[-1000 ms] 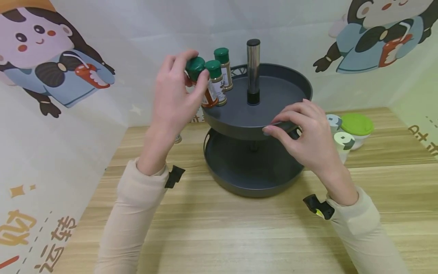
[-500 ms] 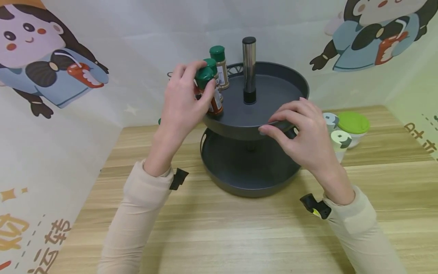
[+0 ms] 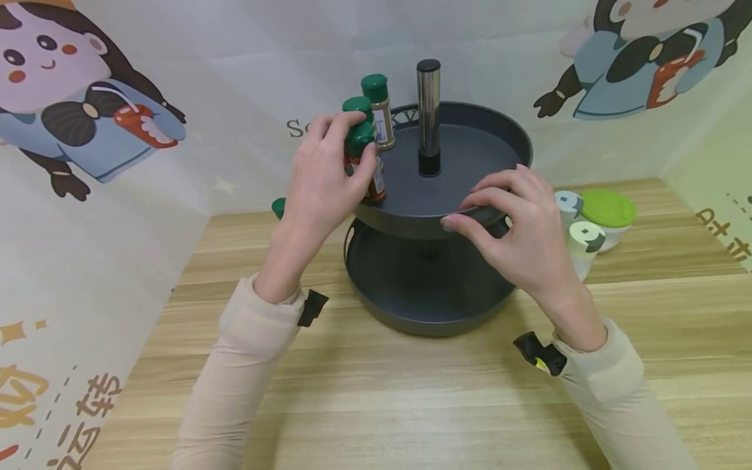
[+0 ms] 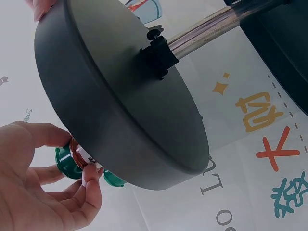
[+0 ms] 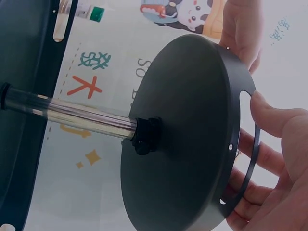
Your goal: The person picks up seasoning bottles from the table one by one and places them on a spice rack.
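My left hand (image 3: pixel 329 160) holds a green-capped spice jar (image 3: pixel 360 138) with reddish contents, thumb and fingers around it at the left rim of the upper tray (image 3: pixel 405 225). Two more green-capped jars, one close behind (image 3: pixel 357 104) and one farther back (image 3: pixel 382 121), stand on that tray. In the left wrist view the held jar (image 4: pixel 70 161) shows past the tray's wall. My right hand (image 3: pixel 519 222) grips the front right rim of the dark two-tier stand. The right wrist view shows the thumb (image 5: pixel 269 113) and fingers at the rim's handle cutout.
A metal post (image 3: pixel 429 117) rises from the upper tray's middle. Below is the wider lower tray (image 3: pixel 376 307). White containers (image 3: pixel 585 238) and a lime-lidded tub (image 3: pixel 608 209) stand behind my right hand. Another green cap (image 3: pixel 279 207) shows beside my left wrist.
My left hand has moved right and slightly toward me with the jar, now in front of the second jar. The right hand keeps its grip on the rim.
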{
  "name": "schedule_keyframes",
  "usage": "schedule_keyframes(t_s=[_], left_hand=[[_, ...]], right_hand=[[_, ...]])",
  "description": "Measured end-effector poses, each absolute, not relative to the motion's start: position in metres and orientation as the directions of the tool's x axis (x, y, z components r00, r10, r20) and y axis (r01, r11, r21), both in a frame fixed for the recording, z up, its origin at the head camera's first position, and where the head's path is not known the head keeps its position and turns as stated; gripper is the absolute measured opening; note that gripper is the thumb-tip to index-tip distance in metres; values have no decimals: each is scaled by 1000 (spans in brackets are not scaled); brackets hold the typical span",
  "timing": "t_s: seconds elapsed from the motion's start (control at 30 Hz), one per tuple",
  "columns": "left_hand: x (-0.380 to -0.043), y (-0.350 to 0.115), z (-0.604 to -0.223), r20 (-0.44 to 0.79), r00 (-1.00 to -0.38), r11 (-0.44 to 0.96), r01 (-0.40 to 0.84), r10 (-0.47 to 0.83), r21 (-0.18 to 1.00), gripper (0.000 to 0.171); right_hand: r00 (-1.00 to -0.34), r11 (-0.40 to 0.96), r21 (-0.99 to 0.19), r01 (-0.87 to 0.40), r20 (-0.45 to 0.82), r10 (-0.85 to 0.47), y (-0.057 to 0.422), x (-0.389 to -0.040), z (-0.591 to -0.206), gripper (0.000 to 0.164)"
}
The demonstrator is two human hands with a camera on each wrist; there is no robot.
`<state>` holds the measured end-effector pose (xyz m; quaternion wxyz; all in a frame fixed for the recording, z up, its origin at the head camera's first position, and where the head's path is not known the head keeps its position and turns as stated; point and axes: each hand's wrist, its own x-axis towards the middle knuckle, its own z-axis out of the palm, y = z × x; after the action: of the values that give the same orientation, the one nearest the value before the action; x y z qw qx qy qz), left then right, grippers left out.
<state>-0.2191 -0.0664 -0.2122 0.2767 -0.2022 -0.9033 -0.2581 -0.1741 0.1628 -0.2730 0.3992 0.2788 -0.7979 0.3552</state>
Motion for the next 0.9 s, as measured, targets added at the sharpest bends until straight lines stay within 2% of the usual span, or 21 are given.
schedule_keyframes(t_s=[0.9], left_hand=[[-224, -67, -214, 589, -779, 791, 492, 214, 363, 42]], right_hand=[[-571, 608, -349, -713, 793, -214, 174, -171, -265, 29]])
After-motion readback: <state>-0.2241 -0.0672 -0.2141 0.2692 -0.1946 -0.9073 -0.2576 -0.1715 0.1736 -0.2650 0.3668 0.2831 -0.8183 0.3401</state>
